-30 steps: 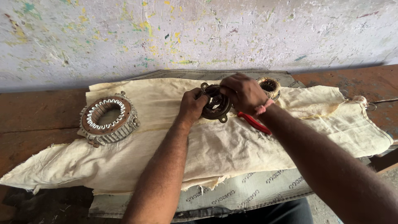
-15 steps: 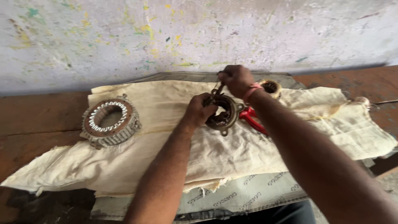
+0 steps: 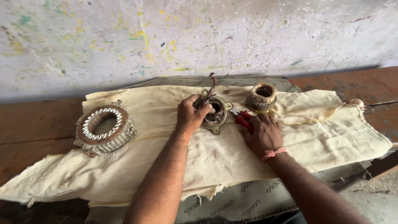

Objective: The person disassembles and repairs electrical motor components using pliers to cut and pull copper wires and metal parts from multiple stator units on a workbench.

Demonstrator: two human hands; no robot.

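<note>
One small motor stator (image 3: 214,113) with a wire tail lies near the back edge of the cream cloth (image 3: 157,166), at its middle. The left hand (image 3: 190,116) clenches its left rim. The right hand (image 3: 265,133), fingers curled, rests on red-handled pliers (image 3: 241,119) just beside it. A wound coil (image 3: 261,96) sits behind; a larger stator (image 3: 104,128) lies toward the cloth's left edge.

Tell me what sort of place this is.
Probably a small motor-repair workshop: a wound stator and a smaller motor core lie on a stained cloth over a worn wooden bench, against a paint-flecked wall.
</note>
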